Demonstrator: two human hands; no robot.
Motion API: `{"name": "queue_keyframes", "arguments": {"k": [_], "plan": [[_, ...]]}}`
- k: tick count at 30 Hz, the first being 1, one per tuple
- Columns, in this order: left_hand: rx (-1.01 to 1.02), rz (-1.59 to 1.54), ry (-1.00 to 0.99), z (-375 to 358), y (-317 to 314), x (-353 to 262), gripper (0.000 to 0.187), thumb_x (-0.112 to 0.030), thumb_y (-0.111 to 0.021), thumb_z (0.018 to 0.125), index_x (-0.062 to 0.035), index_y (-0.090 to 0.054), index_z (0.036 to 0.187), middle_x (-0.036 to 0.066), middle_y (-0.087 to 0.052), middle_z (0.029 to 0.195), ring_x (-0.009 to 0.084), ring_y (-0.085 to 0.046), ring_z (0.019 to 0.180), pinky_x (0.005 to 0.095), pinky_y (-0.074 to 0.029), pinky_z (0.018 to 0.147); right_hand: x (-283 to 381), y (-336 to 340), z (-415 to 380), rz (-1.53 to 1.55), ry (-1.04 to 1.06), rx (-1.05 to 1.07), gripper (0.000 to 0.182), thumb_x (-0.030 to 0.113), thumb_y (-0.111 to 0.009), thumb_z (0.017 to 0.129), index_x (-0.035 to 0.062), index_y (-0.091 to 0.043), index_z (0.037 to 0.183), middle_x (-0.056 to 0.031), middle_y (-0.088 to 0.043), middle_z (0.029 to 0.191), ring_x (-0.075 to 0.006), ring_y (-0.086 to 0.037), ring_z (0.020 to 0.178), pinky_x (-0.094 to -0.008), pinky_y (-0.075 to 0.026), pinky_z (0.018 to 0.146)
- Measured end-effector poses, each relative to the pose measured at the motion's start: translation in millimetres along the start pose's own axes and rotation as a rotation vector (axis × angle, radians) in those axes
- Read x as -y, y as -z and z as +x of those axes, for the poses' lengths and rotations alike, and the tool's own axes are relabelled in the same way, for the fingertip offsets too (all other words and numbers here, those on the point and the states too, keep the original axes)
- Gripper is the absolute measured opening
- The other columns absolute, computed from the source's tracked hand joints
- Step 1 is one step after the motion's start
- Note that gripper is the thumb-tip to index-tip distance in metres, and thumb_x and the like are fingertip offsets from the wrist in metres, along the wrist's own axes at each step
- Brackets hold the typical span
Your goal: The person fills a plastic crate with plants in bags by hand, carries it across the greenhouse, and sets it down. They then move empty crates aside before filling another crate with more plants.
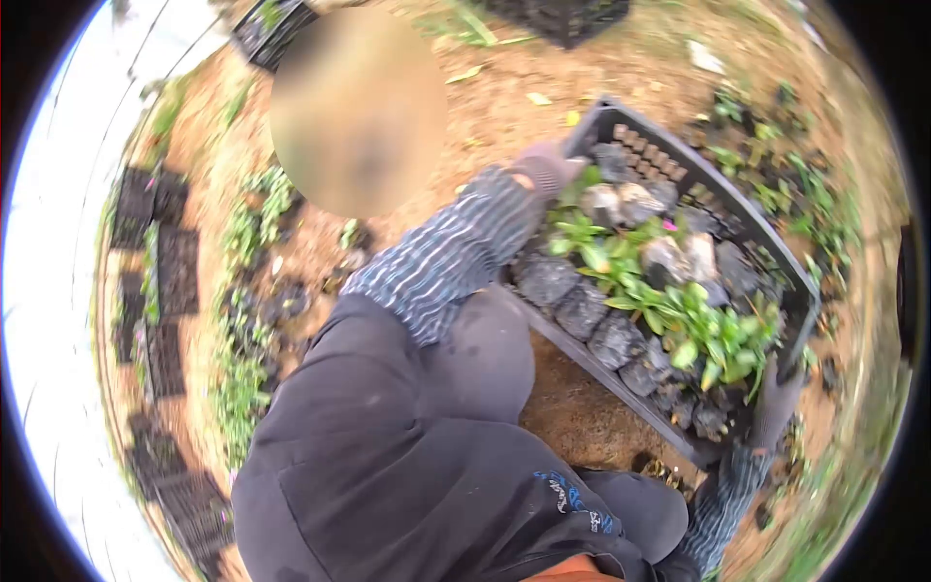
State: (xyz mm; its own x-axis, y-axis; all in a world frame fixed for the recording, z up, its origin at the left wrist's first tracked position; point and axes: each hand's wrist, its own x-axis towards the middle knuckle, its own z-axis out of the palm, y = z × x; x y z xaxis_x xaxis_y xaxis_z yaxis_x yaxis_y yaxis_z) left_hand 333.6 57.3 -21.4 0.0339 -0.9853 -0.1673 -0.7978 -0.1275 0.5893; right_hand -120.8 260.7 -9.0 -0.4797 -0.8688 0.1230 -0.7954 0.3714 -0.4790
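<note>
A black plastic crate [722,179] is tilted at an angle in front of my knees. Inside it lie several dark bagged seedlings [617,339] with green leaves and a small pink flower. My left hand [551,173], in a greyish glove, is closed on the crate's upper left end; leaves partly cover the fingertips. At the opposite, lower right end, my right hand [776,405], gloved too, grips the rim, with its fingers partly hidden.
Potted plants [257,320] stand in a row on the soil to the left, and more plants [776,184] grow at the right. Black crates [176,267] line the left edge beside white sheeting [58,242]. Another crate [562,17] is at the top.
</note>
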Motion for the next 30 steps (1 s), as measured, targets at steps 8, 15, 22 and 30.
{"name": "queue_keyframes", "arguments": {"k": [8, 15, 22, 30], "plan": [[0.062, -0.117, 0.075, -9, 10, -16, 0.042, -0.034, -0.058, 0.079, -0.0001, -0.058, 0.103, 0.02, -0.064, 0.088, 0.028, -0.063, 0.082, 0.0373, -0.048, 0.072, -13, -8, -4, 0.34, -0.28, 0.214, 0.038, 0.015, -0.057, 0.086, -0.0034, -0.048, 0.117, -0.0117, -0.058, 0.106, -0.0179, -0.054, 0.094, -0.0302, -0.042, 0.084], [0.085, -0.205, 0.226, -8, 2, -18, 0.036, -0.027, -0.061, 0.082, -0.0008, -0.055, 0.105, 0.016, -0.063, 0.084, 0.0223, -0.062, 0.077, 0.0339, -0.047, 0.069, 1, -7, -9, 0.355, -0.469, 0.194, 0.039, 0.003, -0.052, 0.087, -0.0057, -0.041, 0.123, -0.0163, -0.054, 0.115, -0.0211, -0.052, 0.105, -0.0327, -0.04, 0.089], [0.136, -0.266, 0.374, -9, 9, -30, 0.026, -0.021, -0.06, 0.083, 0.0023, -0.06, 0.095, 0.011, -0.062, 0.073, 0.0131, -0.056, 0.068, 0.0304, -0.045, 0.063, 0, -8, -18, 0.278, -0.439, 0.112, 0.031, 0.006, -0.057, 0.085, -0.0056, -0.051, 0.113, -0.0144, -0.06, 0.102, -0.0203, -0.058, 0.092, -0.032, -0.045, 0.081], [0.081, -0.109, 0.425, -1, 5, -39, 0.029, -0.022, -0.064, 0.081, 0.0012, -0.056, 0.097, 0.009, -0.064, 0.077, 0.0201, -0.06, 0.068, 0.0312, -0.047, 0.064, 29, 3, 0, 0.093, -0.453, 0.15, 0.026, 0.018, -0.06, 0.082, -0.0006, -0.053, 0.099, -0.0188, -0.059, 0.083, -0.0346, -0.06, 0.077, -0.0397, -0.046, 0.067]]}}
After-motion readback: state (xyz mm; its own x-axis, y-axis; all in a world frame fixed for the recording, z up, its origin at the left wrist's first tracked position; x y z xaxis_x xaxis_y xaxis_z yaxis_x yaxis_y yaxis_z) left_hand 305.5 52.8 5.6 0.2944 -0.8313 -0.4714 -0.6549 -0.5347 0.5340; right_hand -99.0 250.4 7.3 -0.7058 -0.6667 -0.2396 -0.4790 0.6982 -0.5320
